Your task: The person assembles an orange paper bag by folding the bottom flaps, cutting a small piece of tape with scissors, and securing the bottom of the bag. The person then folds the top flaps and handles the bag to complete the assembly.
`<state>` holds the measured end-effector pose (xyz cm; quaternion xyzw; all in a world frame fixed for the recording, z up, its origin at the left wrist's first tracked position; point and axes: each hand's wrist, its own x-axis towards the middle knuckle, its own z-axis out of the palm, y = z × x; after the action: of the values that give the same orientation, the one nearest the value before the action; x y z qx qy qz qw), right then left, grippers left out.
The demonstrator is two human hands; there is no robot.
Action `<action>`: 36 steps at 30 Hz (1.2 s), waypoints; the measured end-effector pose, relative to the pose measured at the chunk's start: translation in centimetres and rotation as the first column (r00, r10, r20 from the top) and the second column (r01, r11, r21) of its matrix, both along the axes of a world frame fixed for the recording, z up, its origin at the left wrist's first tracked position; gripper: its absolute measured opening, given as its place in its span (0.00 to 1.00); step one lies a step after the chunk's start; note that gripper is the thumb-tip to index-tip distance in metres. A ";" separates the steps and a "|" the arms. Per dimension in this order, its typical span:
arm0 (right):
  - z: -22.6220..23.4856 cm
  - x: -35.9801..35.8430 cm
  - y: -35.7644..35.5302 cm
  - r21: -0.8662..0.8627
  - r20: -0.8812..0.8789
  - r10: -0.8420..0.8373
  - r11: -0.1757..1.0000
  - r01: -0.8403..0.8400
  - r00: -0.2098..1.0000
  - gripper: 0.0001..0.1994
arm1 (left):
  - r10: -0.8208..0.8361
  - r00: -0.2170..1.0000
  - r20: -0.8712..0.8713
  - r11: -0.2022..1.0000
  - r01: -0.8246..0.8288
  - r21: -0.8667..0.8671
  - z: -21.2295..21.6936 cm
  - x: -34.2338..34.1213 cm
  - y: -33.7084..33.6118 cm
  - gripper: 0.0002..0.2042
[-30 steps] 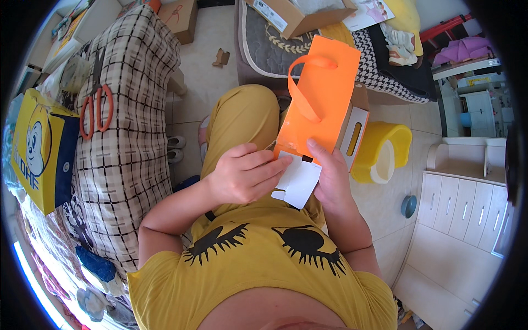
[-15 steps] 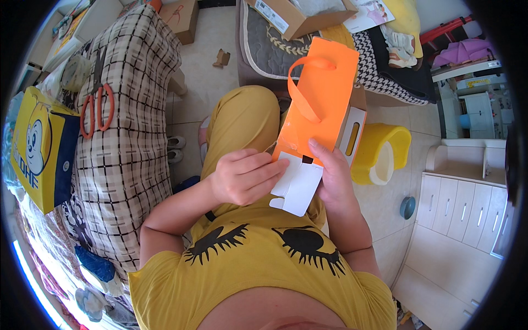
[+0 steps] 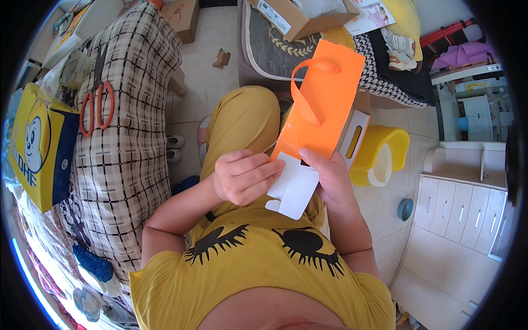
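Note:
An orange cardboard box (image 3: 322,99) with an orange ribbon handle (image 3: 305,93) slants away from me above my lap. Its near end is open, and a white flap (image 3: 295,190) with cut tabs hangs out toward my shirt. My right hand (image 3: 330,175) grips the near right corner, thumb on the orange face and the other fingers mostly hidden beneath. At the near left edge, where the flap joins, my left hand (image 3: 246,177) is closed, its fingertips on the box. A thin strand shows by its thumb; what it belongs to is unclear.
To the left, scissors with red handles (image 3: 97,113) and a yellow-blue box (image 3: 41,146) lie on a checked cloth (image 3: 129,165). An open carton (image 3: 302,19) rests on the padded seat ahead. A yellow plastic potty (image 3: 379,154) and a pale cabinet (image 3: 456,220) stand to the right.
The orange box has tilted slightly to the right at its far end. Its white flap has shifted a little left and nearer to me, and my right hand has moved slightly left.

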<state>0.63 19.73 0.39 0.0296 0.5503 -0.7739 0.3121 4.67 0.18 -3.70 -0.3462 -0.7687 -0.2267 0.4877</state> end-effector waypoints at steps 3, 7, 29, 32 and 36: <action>0.3 -0.1 -0.3 0.015 -0.011 0.005 1.000 -0.005 1.000 0.17 | 0.011 1.000 0.013 1.000 -0.010 -0.013 0.0 0.1 0.0 0.06; -0.1 -0.1 -0.3 0.024 -0.014 -0.022 0.999 0.022 1.000 0.16 | 0.048 0.994 0.094 0.996 -0.040 -0.084 0.1 0.5 -0.1 0.06; 0.4 0.5 -0.3 0.173 -0.242 -0.048 0.981 0.092 0.969 0.12 | 0.117 0.841 0.528 0.991 -0.133 -0.007 3.3 1.6 1.8 0.21; 0.1 0.6 -0.4 0.203 -0.269 -0.052 0.973 0.109 0.962 0.11 | 0.125 0.838 0.532 0.991 -0.136 -0.019 3.3 1.6 1.8 0.21; -0.1 0.6 -0.6 0.252 -0.340 -0.043 0.958 0.135 0.939 0.10 | 0.131 0.834 0.536 0.989 -0.144 -0.019 3.4 1.5 1.8 0.21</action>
<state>1.28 19.17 0.26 -0.0333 0.6939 -0.6983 0.1726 6.21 2.00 -0.27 -0.2076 -0.8945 -0.2872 0.2726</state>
